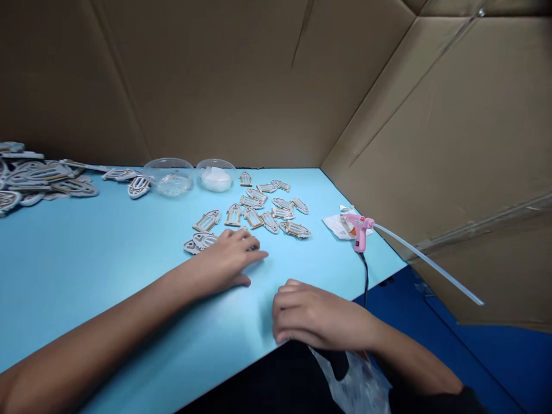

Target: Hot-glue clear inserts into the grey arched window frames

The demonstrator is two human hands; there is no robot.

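My left hand (230, 259) reaches over the blue tabletop with its fingers apart. Under and just beyond its fingertips lies a flat arched cutout, mostly covered by the hand. Beside my left wrist is a small stack of similar white-and-brown cutouts (199, 242), partly hidden. Past the hand, several arched cutouts (253, 217) are scattered flat on the table. My right hand (308, 313) rests by the table's front edge, fingers curled together; the inside of its grip is hidden.
A pink glue gun (360, 230) with a long glue stick (431, 263) sits on white paper (335, 225) at the right. Two clear plastic bowls (168, 179) stand at the back. A cutout pile (38, 175) fills the far left. Cardboard walls (215, 80) enclose the table (142, 247). A plastic bag (357, 385) hangs below.
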